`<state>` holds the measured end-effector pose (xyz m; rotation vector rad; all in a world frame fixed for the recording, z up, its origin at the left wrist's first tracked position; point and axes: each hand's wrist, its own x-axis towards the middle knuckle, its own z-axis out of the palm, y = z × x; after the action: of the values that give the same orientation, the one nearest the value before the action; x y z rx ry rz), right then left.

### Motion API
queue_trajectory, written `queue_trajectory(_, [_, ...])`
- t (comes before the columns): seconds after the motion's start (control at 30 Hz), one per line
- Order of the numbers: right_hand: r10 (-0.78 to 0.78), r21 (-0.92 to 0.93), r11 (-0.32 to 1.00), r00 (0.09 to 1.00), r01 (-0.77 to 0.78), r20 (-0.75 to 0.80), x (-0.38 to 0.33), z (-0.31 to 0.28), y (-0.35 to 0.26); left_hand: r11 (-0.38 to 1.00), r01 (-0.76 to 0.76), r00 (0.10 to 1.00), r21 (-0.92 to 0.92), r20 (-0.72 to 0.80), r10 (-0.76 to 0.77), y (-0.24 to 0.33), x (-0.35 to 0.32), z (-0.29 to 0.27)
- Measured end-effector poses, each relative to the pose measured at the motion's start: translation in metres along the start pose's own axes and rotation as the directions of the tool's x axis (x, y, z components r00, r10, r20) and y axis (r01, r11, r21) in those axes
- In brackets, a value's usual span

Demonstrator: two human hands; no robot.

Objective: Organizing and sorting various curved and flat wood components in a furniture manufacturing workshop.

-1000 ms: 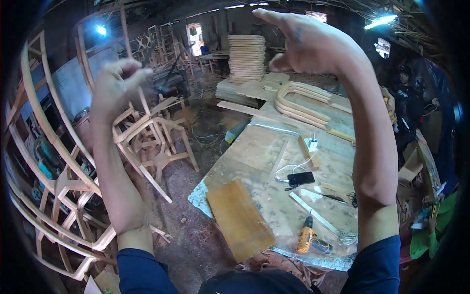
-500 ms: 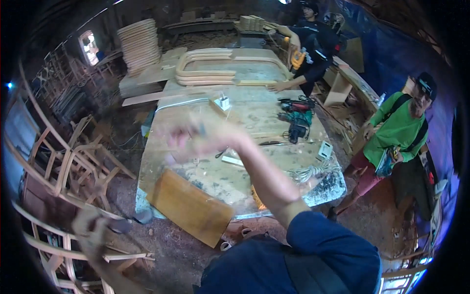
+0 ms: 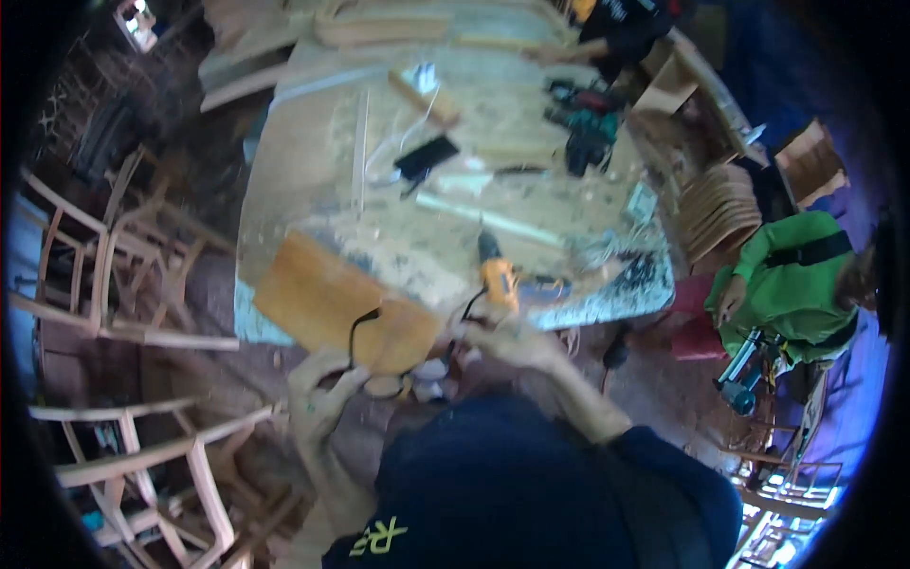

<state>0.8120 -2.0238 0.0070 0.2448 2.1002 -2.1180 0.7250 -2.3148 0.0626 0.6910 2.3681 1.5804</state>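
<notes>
Head view shows the right hand (image 3: 502, 339) closed around the rear of an orange power tool (image 3: 497, 275) at the near edge of the workbench (image 3: 303, 161), while the left hand (image 3: 322, 394), blurred, seems curled around the tool's black cord (image 3: 358, 327) beside a wooden board (image 3: 327, 299).

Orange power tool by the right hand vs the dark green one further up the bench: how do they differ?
The orange power tool lies at the bench's near edge, just beyond the right hand; the dark green power tool lies far up, beyond either hand. The orange one looks slim and elongated, the green one bulkier and darker. Both lie on the sawdust-covered benchtop.
</notes>
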Motion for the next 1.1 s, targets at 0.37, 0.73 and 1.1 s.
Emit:
queue_trajectory(0.37, [0.166,0.171,0.966,0.973,-0.193,0.162,0.013,-0.021,0.045,0.846,0.339,0.928,-0.411,0.0,-0.372,-0.037,-0.021,0.045])
queue_trajectory(0.73, [-0.246,0.195,0.954,0.967,0.229,0.07,0.003,-0.009,-0.052,0.856,0.036,0.982,-0.515,-0.139,-0.125,0.005,-0.014,0.016])
queue_trajectory(1.1, [-0.189,-0.115,0.975,0.981,0.191,0.031,0.051,0.018,-0.063,0.734,0.102,0.971,-0.671,-0.093,-0.221,-0.067,-0.03,0.002])
